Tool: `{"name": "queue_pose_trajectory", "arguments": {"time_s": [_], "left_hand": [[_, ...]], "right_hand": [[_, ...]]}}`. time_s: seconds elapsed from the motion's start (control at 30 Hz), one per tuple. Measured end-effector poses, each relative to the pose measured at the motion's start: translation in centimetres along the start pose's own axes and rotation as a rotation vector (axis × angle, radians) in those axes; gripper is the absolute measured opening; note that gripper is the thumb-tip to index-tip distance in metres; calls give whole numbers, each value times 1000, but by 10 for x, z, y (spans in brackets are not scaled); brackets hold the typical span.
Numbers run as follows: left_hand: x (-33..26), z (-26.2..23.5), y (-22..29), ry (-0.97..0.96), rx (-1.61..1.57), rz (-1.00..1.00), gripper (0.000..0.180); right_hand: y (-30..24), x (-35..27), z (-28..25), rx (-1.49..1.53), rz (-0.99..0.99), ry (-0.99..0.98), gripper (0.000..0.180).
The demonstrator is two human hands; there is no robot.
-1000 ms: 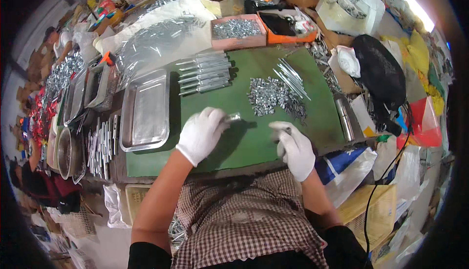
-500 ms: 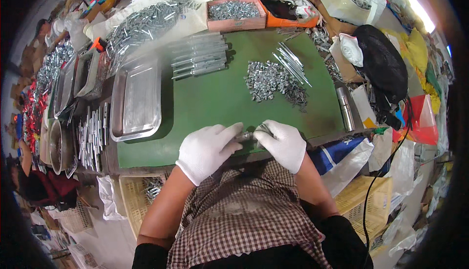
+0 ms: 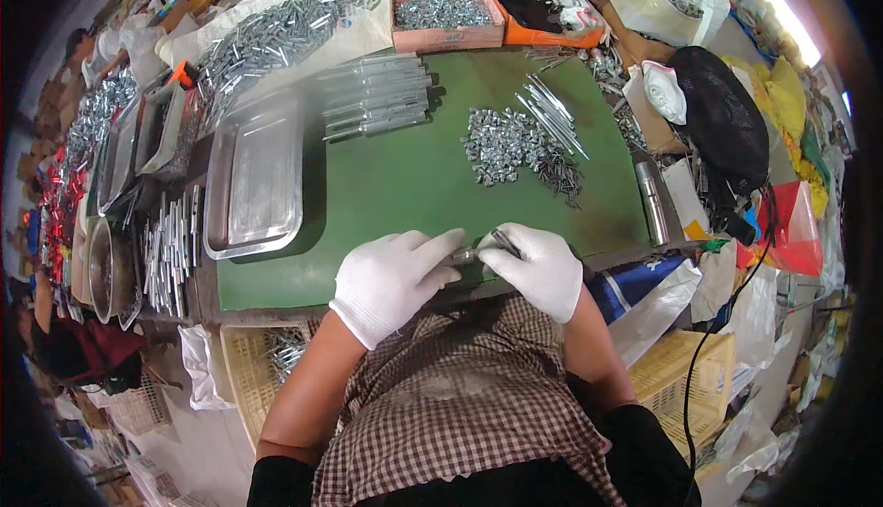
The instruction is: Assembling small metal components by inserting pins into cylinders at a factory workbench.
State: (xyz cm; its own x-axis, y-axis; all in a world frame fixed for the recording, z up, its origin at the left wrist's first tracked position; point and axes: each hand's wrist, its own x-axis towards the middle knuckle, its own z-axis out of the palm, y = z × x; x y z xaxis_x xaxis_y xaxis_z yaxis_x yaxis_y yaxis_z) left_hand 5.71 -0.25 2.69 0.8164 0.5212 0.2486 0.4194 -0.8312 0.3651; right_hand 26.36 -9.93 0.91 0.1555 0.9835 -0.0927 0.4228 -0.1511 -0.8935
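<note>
Both my hands wear white gloves and meet over the near edge of the green work mat point(image 3: 395, 194). My left hand point(image 3: 391, 286) pinches one end of a small silvery metal rod point(image 3: 465, 256) between thumb and fingers. The other end of that rod reaches the fingertips of my right hand point(image 3: 541, 272). A darker metal piece point(image 3: 504, 242) sticks up out of my right fingers; whether it joins the rod is hidden. Beyond my hands lies a heap of small metal fittings point(image 3: 492, 144), with dark pins point(image 3: 559, 178) and long thin rods point(image 3: 555, 113) beside it.
Finished-looking metal rods point(image 3: 382, 107) lie in a row at the far mat edge. A steel tray point(image 3: 213, 217) stands at left, near loose rods point(image 3: 170, 259). A pink box point(image 3: 441, 44) of small parts stands at the back, a metal cylinder point(image 3: 651, 203) at right.
My right hand has shifted slightly to the right, and the dark piece in its fingers shows more. My left hand keeps its pinch on the rod.
</note>
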Motion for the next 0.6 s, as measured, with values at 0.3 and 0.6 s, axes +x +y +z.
{"name": "queue_pose_trajectory", "arguments": {"time_s": [0.3,0.6], "left_hand": [[2,-1,6,-36,-84,-48,42],[2,-1,10,-16,-146,-108,27]], "right_hand": [[-7,-1,-6,-113,26,25,22],[-4,-8,-6,80,-31,111,15]]}}
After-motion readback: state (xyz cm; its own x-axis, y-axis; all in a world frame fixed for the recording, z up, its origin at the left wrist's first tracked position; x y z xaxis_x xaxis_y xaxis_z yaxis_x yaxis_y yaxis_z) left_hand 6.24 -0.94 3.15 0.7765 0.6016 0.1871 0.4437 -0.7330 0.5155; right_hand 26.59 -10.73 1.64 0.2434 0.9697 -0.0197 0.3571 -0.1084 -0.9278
